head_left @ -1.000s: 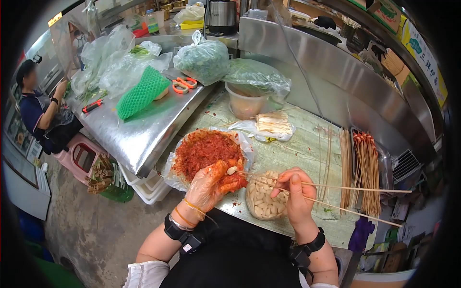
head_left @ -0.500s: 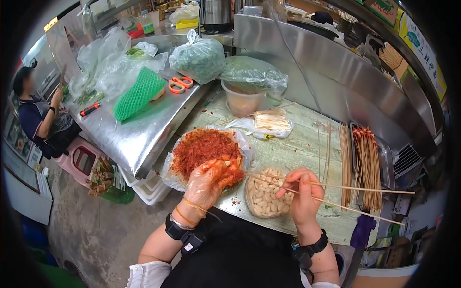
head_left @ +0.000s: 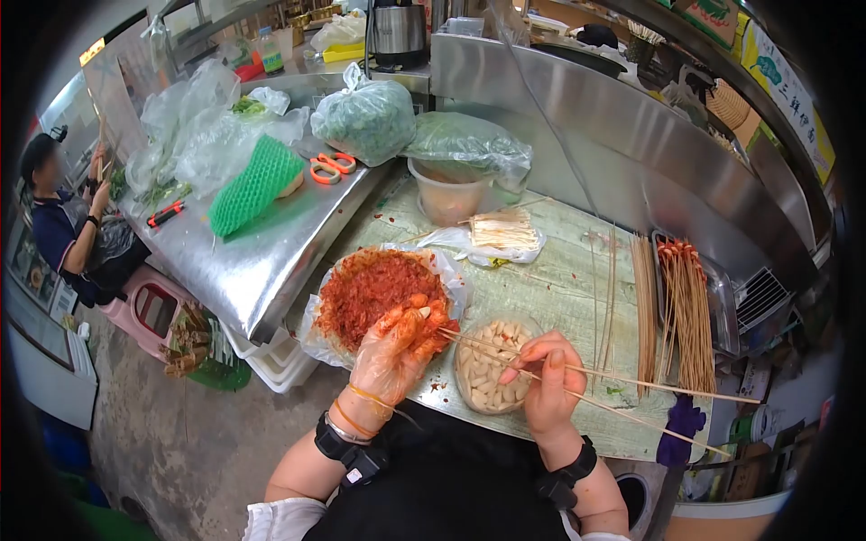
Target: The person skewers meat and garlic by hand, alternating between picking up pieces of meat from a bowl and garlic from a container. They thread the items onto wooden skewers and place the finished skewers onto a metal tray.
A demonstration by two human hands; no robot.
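My left hand (head_left: 390, 352), in a clear plastic glove smeared red, is closed over the bowl's near right edge. A pale garlic clove (head_left: 425, 312) shows among its fingers, and red-coated food there meets the skewers' tips. Bare, my right hand (head_left: 550, 386) pinches two long bamboo skewers (head_left: 645, 385), their back ends spread apart to the right. Below the skewers stands a clear round tub of peeled garlic cloves (head_left: 490, 389). Chopped red chili paste (head_left: 383, 287) fills the bowl lined with a plastic bag (head_left: 316, 341).
Loaded skewers with red tips (head_left: 686, 307) lie in a metal tray at right, beside bare skewers (head_left: 643, 311). Short sticks (head_left: 503, 230) lie behind the garlic. Orange-handled scissors (head_left: 332, 168) and green foam netting (head_left: 259, 187) rest on the steel table. A co-worker (head_left: 68, 216) stands at far left.
My right hand and its skewers have shifted slightly left, toward my left hand. More of the clove now shows in my left hand. The co-worker's hands have moved, and the view has shifted slightly.
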